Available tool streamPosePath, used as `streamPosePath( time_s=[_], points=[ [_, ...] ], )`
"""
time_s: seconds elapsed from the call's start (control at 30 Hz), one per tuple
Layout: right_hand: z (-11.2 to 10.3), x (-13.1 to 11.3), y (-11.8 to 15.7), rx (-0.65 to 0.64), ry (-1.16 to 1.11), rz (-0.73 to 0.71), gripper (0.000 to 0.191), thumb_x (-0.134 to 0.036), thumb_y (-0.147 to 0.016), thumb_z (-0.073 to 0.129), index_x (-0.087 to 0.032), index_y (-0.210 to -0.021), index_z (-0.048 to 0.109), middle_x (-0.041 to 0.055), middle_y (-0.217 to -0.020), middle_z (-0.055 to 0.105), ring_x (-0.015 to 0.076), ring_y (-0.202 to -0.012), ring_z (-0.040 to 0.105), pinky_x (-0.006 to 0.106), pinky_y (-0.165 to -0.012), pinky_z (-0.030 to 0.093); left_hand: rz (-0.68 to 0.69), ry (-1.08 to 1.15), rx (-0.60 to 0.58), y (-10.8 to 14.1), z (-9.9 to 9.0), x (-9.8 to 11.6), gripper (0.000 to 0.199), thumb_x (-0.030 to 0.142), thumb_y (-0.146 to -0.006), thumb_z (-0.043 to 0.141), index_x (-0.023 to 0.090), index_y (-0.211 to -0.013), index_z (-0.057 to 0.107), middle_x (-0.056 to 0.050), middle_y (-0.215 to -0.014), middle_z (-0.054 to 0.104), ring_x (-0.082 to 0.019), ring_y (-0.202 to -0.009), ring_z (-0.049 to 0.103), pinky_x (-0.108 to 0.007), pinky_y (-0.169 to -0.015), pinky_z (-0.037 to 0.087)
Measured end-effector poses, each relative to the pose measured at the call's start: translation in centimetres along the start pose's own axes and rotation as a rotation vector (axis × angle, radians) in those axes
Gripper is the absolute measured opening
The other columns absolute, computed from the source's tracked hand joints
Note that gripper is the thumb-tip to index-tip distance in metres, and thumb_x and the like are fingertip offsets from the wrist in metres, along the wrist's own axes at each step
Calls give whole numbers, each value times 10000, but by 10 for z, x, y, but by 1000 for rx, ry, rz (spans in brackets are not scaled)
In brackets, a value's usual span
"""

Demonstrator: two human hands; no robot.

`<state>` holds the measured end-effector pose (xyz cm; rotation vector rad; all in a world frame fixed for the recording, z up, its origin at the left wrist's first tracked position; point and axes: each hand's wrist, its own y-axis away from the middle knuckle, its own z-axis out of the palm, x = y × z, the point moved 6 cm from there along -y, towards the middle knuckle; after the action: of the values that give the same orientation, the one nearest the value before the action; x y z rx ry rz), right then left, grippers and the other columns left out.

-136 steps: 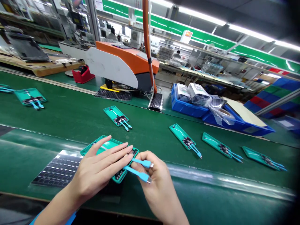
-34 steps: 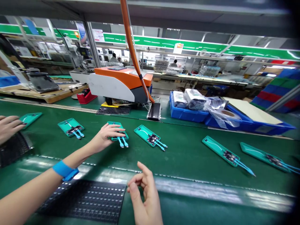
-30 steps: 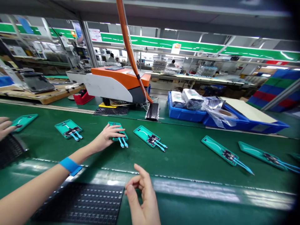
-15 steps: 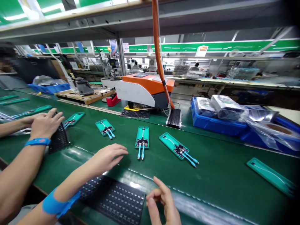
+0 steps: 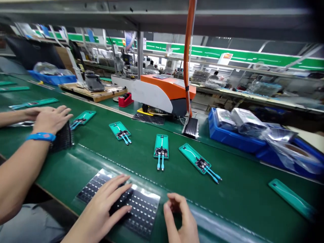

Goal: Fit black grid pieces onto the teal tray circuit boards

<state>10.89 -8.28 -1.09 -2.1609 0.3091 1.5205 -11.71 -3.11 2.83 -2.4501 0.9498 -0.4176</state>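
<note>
Left hand (image 5: 100,209) lies open, fingers spread, on black dimpled plastic sheet (image 5: 144,211) at 6 o'clock on glossy green conveyor belt (image 5: 235,182); right hand (image 5: 179,219) curled shut beside it, nothing visible in it. Slick sheet could skid into teal plastic tray (image 5: 161,143) at 12 o'clock, snagging its thin blue cables (image 5: 158,163). Blue plastic crate (image 5: 235,138) at 2 o'clock holds silvery film-wrapped packs (image 5: 246,123)

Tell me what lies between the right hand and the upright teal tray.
Only bare green conveyor belt, crossed by a dotted seam, in the head view.

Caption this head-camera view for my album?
Left hand on a black dimpled plastic sheet atop a green conveyor belt, right hand beside it.
</note>
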Motion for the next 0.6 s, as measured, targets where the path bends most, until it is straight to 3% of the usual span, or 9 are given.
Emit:
streamPosePath(
  time_s=[0.13,0.23,0.33,0.43,0.6],
  points=[
    [-2,-3,-4,-178,162,-51,92,-308,-930,569,-249,-890,628,25,-820,661,210,-785,633,327,-732,472,39,16,-96,6,19,-6,585,558,-857,649,256,-1342,520,-114,-1374,596,-335,-1209,603,-498,-912,580],
    [3,-3,-3,-339,328,-82,48,-270,-922,582,-252,-928,627,46,-913,667,254,-874,624,389,-779,457,58,80,-201,4,38,5,783,532,-744,780,250,-1396,451,-131,-1411,559,-368,-1253,556,-565,-991,509],
    [2,-5,-1,-359,430,-86,186,-273,-890,641,-266,-1075,623,72,-1033,654,298,-967,600,460,-846,449,20,198,-271,0,56,20,936,407,-646,883,278,-1429,388,-108,-1373,574,-339,-1244,543,-575,-1114,380],
    [2,-9,-1,-390,469,-78,345,-288,-852,695,-276,-1184,600,92,-1102,626,324,-1018,574,505,-885,445,-15,321,-295,-4,66,29,974,313,-625,902,316,-1433,358,-73,-1276,592,-311,-1184,553,-565,-1126,343],
    [9,-16,-2,-389,462,-40,293,-161,-788,709,-242,-1048,601,79,-1058,602,316,-997,557,496,-863,448,-11,399,-309,-11,66,31,1024,312,-610,908,337,-1446,316,-73,-1316,543,-309,-1229,505,-540,-1151,278]
  ],
)
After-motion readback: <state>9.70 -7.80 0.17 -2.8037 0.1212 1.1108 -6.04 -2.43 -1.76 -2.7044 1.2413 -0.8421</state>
